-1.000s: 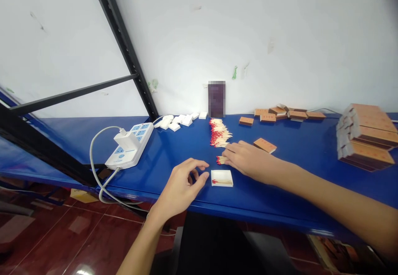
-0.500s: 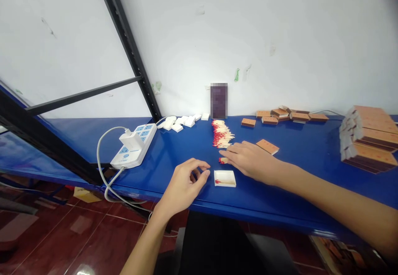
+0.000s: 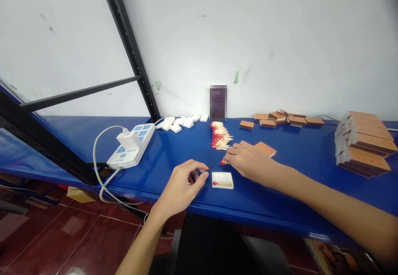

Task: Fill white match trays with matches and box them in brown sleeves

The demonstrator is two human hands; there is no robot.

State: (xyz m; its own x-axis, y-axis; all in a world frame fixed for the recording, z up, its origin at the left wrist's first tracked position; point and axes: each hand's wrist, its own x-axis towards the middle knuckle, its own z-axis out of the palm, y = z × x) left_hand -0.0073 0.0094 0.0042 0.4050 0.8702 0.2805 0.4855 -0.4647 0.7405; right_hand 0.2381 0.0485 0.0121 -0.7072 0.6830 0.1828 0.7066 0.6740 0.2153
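Note:
My right hand [image 3: 248, 161] has its fingers closed over a small bunch of matches [image 3: 223, 162], whose red heads stick out to the left. My left hand [image 3: 183, 187] is curved just left of a white matchbox tray [image 3: 223, 175], with a gap between thumb and fingertips and nothing held. A few matches lie in the tray along its near side, heads to the left. Beyond my right hand spreads a pile of matches [image 3: 221, 137]. A flat orange matchbox cover [image 3: 265, 148] lies just past my right wrist, partly hidden by it.
White trays [image 3: 187, 122] lie loose at the back left. Orange matchboxes [image 3: 295, 120] are scattered along the wall, with a stack [image 3: 363, 142] at right. A power strip [image 3: 137, 148] with a cable stands left, near a black shelf post [image 3: 130, 47]. A blurred dark block [image 3: 218, 103] stands behind the matches.
The fingers of my right hand have closed further over the small bunch of matches, hiding more of the sticks. My left hand keeps its curved pose. The view has shifted slightly.

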